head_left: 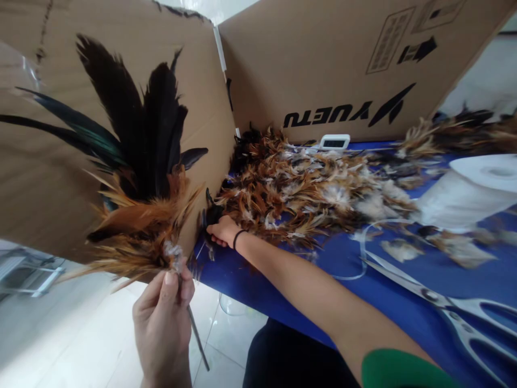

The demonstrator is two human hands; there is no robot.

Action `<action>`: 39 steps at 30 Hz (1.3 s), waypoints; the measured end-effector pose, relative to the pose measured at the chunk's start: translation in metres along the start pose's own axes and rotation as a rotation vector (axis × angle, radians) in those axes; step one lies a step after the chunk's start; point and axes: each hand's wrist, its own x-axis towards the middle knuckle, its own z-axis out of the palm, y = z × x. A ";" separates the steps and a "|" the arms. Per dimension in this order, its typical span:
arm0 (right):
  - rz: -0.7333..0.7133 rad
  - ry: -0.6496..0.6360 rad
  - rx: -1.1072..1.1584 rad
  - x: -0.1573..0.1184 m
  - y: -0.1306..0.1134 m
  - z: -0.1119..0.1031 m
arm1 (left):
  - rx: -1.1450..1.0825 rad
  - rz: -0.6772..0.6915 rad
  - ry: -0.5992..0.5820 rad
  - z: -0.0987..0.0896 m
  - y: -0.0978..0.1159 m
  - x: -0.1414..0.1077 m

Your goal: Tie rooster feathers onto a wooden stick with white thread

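My left hand [163, 315] is closed around the base of a feather bundle [141, 221] on a thin stick [198, 339]. Long black feathers fan out at its top, orange-brown ones lie below, and whitish fluff shows just above my fingertips. Across the blue tabletop [238, 275] reaches my right arm. At the table's left edge, my right hand [224, 231] has its fingers pinched on a black feather [211, 211]; whether it holds one or a few I cannot tell. Right beside that hand spreads a large pile of brown, black and white feathers [299, 194].
Cardboard panels [323, 59] stand at the back and left. Open-looking silver scissors [434, 296] lie at the right, near a loop of clear line [363, 242] and a large white roll [456, 194]. A small white digital display [335, 141] sits behind the pile.
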 end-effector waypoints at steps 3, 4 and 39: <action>-0.089 0.012 -0.122 -0.018 0.014 -0.035 | 0.001 -0.004 -0.048 0.002 -0.003 0.001; -0.124 0.021 -0.175 -0.024 0.016 -0.049 | 0.001 -0.009 -0.066 0.003 -0.005 0.001; -0.490 0.351 0.691 -0.157 0.059 -0.169 | -0.201 -0.553 -0.625 0.107 -0.045 -0.011</action>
